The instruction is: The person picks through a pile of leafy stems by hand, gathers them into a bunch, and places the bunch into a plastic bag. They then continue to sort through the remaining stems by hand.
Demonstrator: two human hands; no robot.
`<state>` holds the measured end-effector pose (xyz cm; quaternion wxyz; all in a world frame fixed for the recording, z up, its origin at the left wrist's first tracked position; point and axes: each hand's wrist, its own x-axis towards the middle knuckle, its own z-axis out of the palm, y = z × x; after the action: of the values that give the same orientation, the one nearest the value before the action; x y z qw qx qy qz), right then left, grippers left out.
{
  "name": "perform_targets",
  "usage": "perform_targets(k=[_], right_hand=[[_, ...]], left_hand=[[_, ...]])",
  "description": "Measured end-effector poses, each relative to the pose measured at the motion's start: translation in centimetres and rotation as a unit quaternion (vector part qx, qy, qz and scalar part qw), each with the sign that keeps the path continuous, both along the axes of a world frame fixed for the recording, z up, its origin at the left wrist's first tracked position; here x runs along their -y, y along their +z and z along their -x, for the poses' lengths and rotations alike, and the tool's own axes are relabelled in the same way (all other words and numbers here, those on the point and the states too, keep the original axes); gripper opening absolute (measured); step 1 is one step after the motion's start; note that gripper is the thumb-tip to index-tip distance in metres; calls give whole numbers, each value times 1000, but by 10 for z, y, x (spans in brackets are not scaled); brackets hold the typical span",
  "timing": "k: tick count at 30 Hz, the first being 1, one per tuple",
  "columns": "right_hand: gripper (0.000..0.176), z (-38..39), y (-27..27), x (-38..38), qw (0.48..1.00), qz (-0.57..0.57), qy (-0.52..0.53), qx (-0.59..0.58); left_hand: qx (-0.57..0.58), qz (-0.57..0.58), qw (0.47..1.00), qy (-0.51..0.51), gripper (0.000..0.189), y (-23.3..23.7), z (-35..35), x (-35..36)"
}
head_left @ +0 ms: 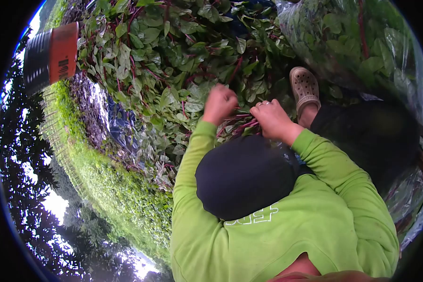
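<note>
My right hand [271, 119], with a ring on one finger, is closed around a small bunch of purple-red Malabar spinach stems [245, 126] in front of my dark-covered knee [246, 178]. My left hand [221, 103], a little blurred, is curled just left of it, above the stems. Whatever its fingers hold is hidden. Under and beyond both hands spreads a big heap of red-stemmed Malabar spinach [150, 61] with broad green leaves.
A clear plastic bag [348, 42] of similar greens lies at the upper right. Near it is my tan clog [305, 89]. A black-and-orange metal can [63, 51] stands upper left. Dark blue plastic sheeting [122, 117] shows beside the heap, with green plants [122, 192] beyond.
</note>
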<state>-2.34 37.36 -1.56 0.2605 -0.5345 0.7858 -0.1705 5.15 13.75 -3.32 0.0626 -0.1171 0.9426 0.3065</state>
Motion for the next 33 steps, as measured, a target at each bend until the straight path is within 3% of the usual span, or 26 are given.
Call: perform_targets(k=[1, 3, 6, 9, 12, 13, 14, 15, 16, 18, 21, 22, 23, 25, 26, 28, 32, 33], right_hand=[[47, -1, 0, 1, 1000, -6, 4, -7], [45, -1, 3, 4, 1000, 13, 16, -7], [42, 2, 13, 4, 999, 6, 38, -21], [40, 3, 10, 4, 995, 80, 42, -38], [42, 4, 13, 4, 983, 172, 35, -53], [43, 5, 15, 4, 978, 199, 35, -60], [44, 4, 10, 4, 975, 210, 32, -73], [45, 2, 2, 4, 971, 221, 29, -87], [47, 2, 0, 5, 967, 232, 25, -101], [49, 3, -1, 0, 982, 183, 39, -23], [59, 4, -5, -4, 991, 118, 56, 16], [63, 3, -6, -4, 993, 99, 63, 17], [69, 4, -3, -4, 993, 95, 62, 20], [81, 6, 8, -5, 994, 85, 62, 24], [84, 5, 8, -3, 994, 83, 63, 16], [91, 6, 6, -2, 995, 74, 61, 0], [89, 8, 8, -6, 994, 90, 66, -13], [89, 8, 9, -5, 993, 92, 70, -14]], left_hand=[[-136, 200, 970, -12, 17, -2, 8, 13], [-117, 420, 900, -1, 9, 16, 30, 38], [-47, 470, 880, -47, 3, 11, 36, 62], [-13, 372, 928, 6, 6, 12, 27, 58], [-91, 152, 982, 69, 9, 27, 13, 18], [-67, 60, 991, 95, 14, 24, 3, 5], [1, -100, 983, 157, 17, 12, -8, -9], [42, -283, 935, 211, 19, -13, -22, -20], [75, -314, 919, 225, 21, -6, -25, -36], [116, -400, 862, 289, 26, 10, -21, -53], [52, -240, 917, 314, 25, -7, 0, -37], [-16, -90, 973, 214, 23, 0, 19, -33], [-106, -2, 987, 119, 23, -17, 33, -19], [-193, 177, 965, 27, 28, -20, 63, -12], [-132, 211, 968, 24, 28, -26, 72, -6], [-11, 272, 962, 14, 30, -37, 85, 2], [-104, 165, 979, 53, 26, -17, 60, 1], [-76, 105, 990, 51, 27, -10, 48, -4]])
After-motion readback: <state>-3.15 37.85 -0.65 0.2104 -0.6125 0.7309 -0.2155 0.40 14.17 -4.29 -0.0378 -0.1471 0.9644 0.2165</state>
